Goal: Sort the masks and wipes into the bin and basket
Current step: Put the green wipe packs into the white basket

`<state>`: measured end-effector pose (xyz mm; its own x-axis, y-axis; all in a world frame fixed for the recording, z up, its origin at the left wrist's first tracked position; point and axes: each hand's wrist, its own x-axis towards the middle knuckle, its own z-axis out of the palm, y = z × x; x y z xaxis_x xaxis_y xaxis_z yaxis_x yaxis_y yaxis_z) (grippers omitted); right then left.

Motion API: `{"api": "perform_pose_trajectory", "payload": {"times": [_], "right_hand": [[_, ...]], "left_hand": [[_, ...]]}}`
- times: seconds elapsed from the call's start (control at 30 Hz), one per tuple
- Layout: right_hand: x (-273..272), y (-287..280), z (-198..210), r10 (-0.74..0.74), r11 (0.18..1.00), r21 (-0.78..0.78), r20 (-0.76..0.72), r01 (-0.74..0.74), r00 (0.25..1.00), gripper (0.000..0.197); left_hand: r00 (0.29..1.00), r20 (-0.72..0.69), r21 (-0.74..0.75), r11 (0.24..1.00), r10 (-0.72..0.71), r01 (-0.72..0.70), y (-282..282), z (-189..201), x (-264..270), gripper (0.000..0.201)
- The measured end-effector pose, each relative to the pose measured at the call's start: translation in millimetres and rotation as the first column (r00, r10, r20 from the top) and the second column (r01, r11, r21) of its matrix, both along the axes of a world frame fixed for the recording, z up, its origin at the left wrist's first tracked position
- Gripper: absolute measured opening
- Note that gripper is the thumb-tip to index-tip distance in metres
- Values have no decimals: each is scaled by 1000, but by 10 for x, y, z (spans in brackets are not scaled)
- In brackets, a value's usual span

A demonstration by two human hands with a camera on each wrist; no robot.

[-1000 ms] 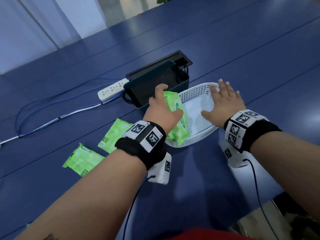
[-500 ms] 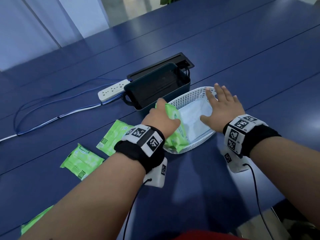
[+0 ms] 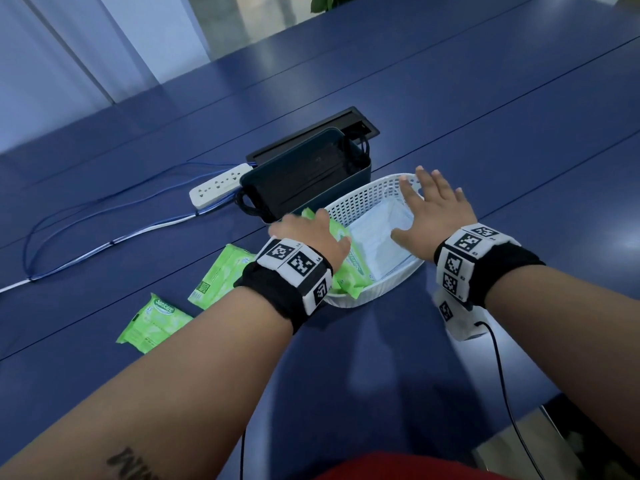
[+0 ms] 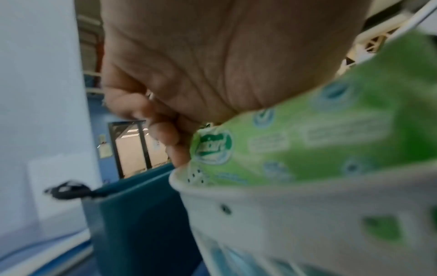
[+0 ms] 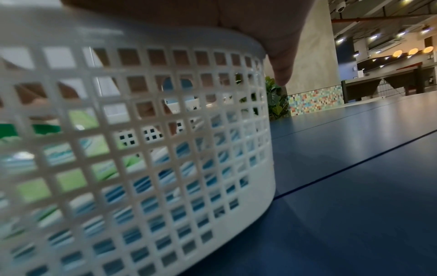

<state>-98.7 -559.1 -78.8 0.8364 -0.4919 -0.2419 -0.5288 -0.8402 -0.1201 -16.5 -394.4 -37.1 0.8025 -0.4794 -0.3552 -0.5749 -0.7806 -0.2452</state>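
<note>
A white mesh basket stands at mid-table with pale blue masks lying in it. My left hand grips a green wipes pack, which leans inside the basket's left end. My right hand lies flat with spread fingers over the basket's right rim and the masks. A dark teal bin stands just behind the basket. Two more green wipes packs lie on the table to the left.
A white power strip with blue and white cables lies left of the bin. A black floor box is set into the blue table behind it. The table's near edge runs at the lower right.
My left hand has lowered the wipes pack from above the basket's rim down into its left end. My right hand has stayed flat on the basket.
</note>
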Motion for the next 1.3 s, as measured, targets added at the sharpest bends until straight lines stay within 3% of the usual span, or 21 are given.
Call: {"api": "perform_pose_trajectory", "payload": {"times": [0.1,0.2,0.3,0.37,0.47,0.53,0.57,0.7,0.87,1.03,1.17,1.3], "right_hand": [[9,6,0,-14,1000,2,1,14,1000,89],[14,4,7,3,1000,9,-5,-3,1000,94],[23,-2,18,26,1000,3,-25,-26,999,97],[28,-4,31,30,1000,9,-35,-30,999,98],[32,-5,34,31,1000,8,-45,-31,998,98],[35,-8,23,31,1000,-2,-45,-31,999,98],[37,-8,16,30,1000,-5,-40,-30,999,98],[35,-2,6,28,1000,2,-27,-28,999,98],[31,10,20,25,1000,-2,-39,-25,999,98],[12,6,24,31,1000,1,-33,-31,999,98],[22,-6,17,46,999,-2,-36,-46,998,98],[37,-2,32,51,999,-13,-58,-52,997,98]], "left_hand": [[947,172,81,962,-270,260,-11,30,21,53],[877,-40,73,874,-478,480,-19,98,117,45],[752,-194,4,766,-630,642,14,276,251,53],[668,-223,140,654,-710,743,51,364,319,71],[505,-294,434,358,-812,827,93,346,324,102],[390,-330,484,201,-859,852,64,279,306,109],[365,-346,477,172,-865,862,23,262,308,109],[412,-417,414,234,-810,880,-162,264,352,116],[345,-470,377,169,-812,911,-268,174,340,125],[478,-485,309,368,-732,877,-249,204,374,105],[542,-440,280,464,-716,841,-195,139,251,92],[515,-361,166,490,-777,856,-101,38,314,87]]}}
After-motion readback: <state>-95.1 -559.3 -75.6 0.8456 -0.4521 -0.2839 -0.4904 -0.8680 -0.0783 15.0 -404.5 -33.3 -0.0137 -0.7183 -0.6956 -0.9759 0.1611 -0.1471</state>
